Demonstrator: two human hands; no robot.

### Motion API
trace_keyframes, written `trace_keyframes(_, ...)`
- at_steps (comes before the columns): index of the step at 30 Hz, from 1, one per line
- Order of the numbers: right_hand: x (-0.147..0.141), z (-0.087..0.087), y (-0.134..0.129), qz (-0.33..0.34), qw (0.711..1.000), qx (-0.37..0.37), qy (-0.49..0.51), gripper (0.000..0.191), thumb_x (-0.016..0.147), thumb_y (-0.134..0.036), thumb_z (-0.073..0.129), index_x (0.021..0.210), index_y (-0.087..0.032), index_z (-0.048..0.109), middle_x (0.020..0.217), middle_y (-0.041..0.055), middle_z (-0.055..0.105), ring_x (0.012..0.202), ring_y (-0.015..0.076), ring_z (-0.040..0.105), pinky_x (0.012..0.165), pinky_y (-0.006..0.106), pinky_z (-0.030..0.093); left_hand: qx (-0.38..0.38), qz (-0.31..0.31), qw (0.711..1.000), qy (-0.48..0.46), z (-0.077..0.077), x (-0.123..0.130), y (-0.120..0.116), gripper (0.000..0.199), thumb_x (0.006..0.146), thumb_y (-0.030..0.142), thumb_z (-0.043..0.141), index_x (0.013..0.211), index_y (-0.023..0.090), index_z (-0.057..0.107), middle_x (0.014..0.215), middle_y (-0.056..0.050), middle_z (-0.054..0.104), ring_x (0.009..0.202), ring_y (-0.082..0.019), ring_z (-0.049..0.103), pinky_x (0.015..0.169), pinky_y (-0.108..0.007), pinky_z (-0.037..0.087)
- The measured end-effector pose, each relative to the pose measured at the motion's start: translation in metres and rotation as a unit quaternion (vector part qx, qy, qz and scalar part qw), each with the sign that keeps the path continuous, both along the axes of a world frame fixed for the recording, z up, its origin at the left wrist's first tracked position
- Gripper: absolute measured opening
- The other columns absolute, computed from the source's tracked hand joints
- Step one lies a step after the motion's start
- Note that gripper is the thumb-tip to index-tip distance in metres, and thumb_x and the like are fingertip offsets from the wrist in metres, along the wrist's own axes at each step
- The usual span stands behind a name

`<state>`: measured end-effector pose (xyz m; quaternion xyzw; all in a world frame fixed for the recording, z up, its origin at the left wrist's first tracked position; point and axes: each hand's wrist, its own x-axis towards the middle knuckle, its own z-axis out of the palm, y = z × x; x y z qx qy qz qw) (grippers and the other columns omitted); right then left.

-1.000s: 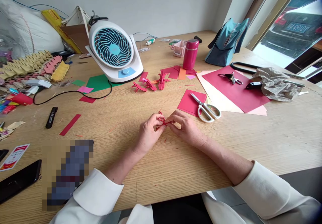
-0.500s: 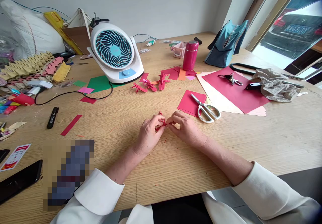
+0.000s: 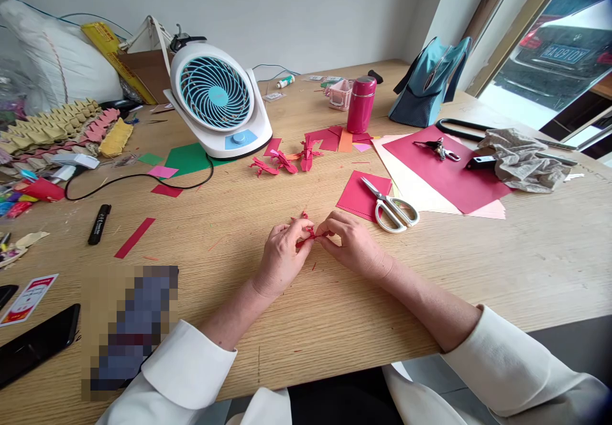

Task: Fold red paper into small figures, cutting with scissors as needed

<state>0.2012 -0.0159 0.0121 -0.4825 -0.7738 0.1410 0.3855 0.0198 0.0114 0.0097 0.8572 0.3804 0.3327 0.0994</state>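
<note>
Between my two hands is a small red folded paper figure (image 3: 312, 233), mostly covered by fingers. My left hand (image 3: 283, 253) pinches it from the left, with a bit of red paper sticking up above the fingers. From the right, my right hand (image 3: 352, 243) pinches its other end with thumb and forefinger. Beyond my hands stand several similar red folded paper figures (image 3: 306, 155) in a loose row. White-handled scissors (image 3: 393, 208) lie partly on a stack of red paper squares (image 3: 355, 194), just past my right hand. Tiny red scraps dot the wood near my fingers.
A white and blue fan (image 3: 217, 97) stands at the back left, its black cord looping forward. A pink flask (image 3: 361, 105) and a blue bag (image 3: 430, 84) are at the back. Red sheets (image 3: 440, 176) lie right; a marker (image 3: 99, 224) and red strip (image 3: 134, 237) lie left.
Both hands keep the same pinch on the red folded paper figure. The whole view has shifted very slightly; nothing else has visibly moved.
</note>
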Motion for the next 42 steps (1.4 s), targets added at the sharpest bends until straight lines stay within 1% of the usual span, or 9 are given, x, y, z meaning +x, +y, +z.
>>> trace_keyframes(8,-0.001,0.000,-0.001,-0.002,1.000,0.005,-0.013,0.007,0.087,-0.012,0.063,0.085,-0.018,0.064,0.085,0.0039,0.062,0.077,0.0158,0.058,0.072,0.028,0.046,0.006,0.000,1.000,0.008,-0.001,0.000,0.000,0.028,0.084,0.009,0.066,0.106,0.024,0.055,0.080,0.003,0.075,0.082,-0.019,0.068,0.084,-0.034,0.048)
trace_keyframes(19,-0.003,0.002,-0.003,0.007,0.999,0.049,-0.014,0.013,0.093,-0.014,0.053,0.083,-0.017,0.061,0.083,0.0058,0.061,0.077,0.0166,0.056,0.070,0.029,0.045,0.004,0.004,1.000,0.001,0.003,0.001,-0.004,0.027,0.085,0.011,0.065,0.107,0.023,0.057,0.080,0.001,0.075,0.083,-0.019,0.069,0.085,-0.034,0.050)
trace_keyframes(24,-0.004,0.003,-0.005,0.005,0.999,0.032,-0.013,0.012,0.092,-0.015,0.053,0.084,-0.019,0.060,0.084,0.0057,0.060,0.078,0.0171,0.056,0.070,0.029,0.046,-0.040,0.009,0.999,-0.032,0.000,0.002,-0.004,0.041,0.083,0.011,0.068,0.121,0.023,0.056,0.087,-0.001,0.076,0.086,-0.019,0.071,0.086,-0.035,0.052)
trace_keyframes(27,-0.002,0.003,-0.005,0.014,0.999,0.029,0.020,0.010,0.093,-0.017,0.053,0.089,-0.020,0.062,0.089,0.0062,0.060,0.081,0.0173,0.058,0.073,0.030,0.048,-0.109,0.003,0.991,-0.083,0.000,0.002,-0.003,0.042,0.083,0.013,0.068,0.122,0.024,0.056,0.088,-0.001,0.076,0.084,-0.018,0.073,0.084,-0.033,0.054)
trace_keyframes(31,0.002,0.003,-0.001,-0.010,0.993,0.027,0.111,0.013,0.093,-0.019,0.055,0.104,-0.020,0.060,0.102,0.0078,0.060,0.086,0.0169,0.060,0.080,0.033,0.051,-0.233,0.017,0.957,-0.170,0.002,0.003,0.001,0.024,0.080,0.021,0.072,0.102,0.021,0.062,0.086,-0.002,0.077,0.081,-0.018,0.074,0.081,-0.031,0.055)
trace_keyframes(33,0.003,0.002,0.001,-0.047,0.986,0.010,0.160,0.012,0.093,-0.021,0.056,0.104,-0.020,0.058,0.101,0.0071,0.061,0.082,0.0157,0.060,0.078,0.033,0.052,-0.283,0.028,0.933,-0.220,0.002,0.003,0.004,0.019,0.078,0.023,0.074,0.093,0.019,0.062,0.084,-0.004,0.077,0.079,-0.018,0.074,0.078,-0.030,0.056)
trace_keyframes(35,0.002,0.000,0.003,-0.068,0.975,-0.038,0.210,0.010,0.093,-0.026,0.055,0.101,-0.019,0.057,0.096,0.0058,0.062,0.078,0.0147,0.060,0.073,0.031,0.052,-0.331,0.030,0.900,-0.282,0.001,0.003,0.006,0.021,0.076,0.026,0.075,0.088,0.018,0.060,0.082,-0.005,0.077,0.077,-0.019,0.074,0.075,-0.030,0.056)
trace_keyframes(39,-0.005,-0.005,0.003,-0.029,0.947,-0.155,0.280,0.018,0.093,-0.035,0.056,0.095,-0.017,0.059,0.084,0.0040,0.064,0.074,0.0144,0.061,0.064,0.027,0.050,-0.399,0.018,0.831,-0.386,0.002,0.006,0.006,0.029,0.073,0.030,0.079,0.084,0.017,0.056,0.085,-0.006,0.077,0.079,-0.019,0.074,0.077,-0.032,0.057)
trace_keyframes(42,-0.012,-0.008,0.001,0.020,0.936,-0.181,0.301,0.020,0.091,-0.037,0.059,0.091,-0.017,0.058,0.083,0.0040,0.065,0.074,0.0137,0.062,0.066,0.026,0.051,-0.402,0.004,0.820,-0.408,0.001,0.008,0.004,0.030,0.072,0.032,0.080,0.081,0.017,0.056,0.087,-0.006,0.077,0.082,-0.019,0.074,0.081,-0.035,0.058)
